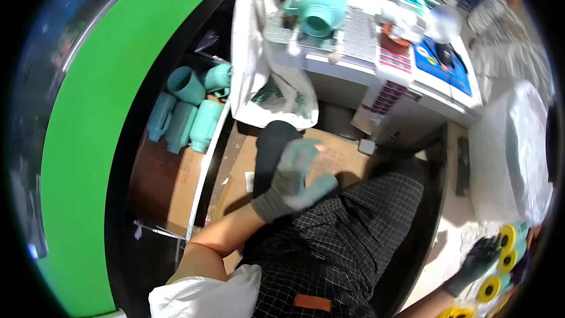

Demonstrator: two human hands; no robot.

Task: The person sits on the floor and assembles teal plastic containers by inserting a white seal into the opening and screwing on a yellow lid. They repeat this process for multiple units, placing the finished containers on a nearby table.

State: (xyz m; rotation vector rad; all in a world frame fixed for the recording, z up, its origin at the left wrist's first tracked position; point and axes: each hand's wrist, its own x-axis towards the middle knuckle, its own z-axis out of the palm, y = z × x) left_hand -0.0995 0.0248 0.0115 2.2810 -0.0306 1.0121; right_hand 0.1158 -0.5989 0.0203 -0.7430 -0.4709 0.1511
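Left hand (291,182), mid-frame over lap (347,229): fingers wide, holding nothing. Right hand (478,259), lower right, by yellow-ringed pieces (507,253); can't tell if gripping. Turquoise jugs (181,126) lie left of center. One upper jug (326,0) sits top center on grey plate (360,34).

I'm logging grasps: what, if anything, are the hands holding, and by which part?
The left hand is open and holds nothing. The right hand is by the yellow-ringed items; whether it grips one cannot be told.
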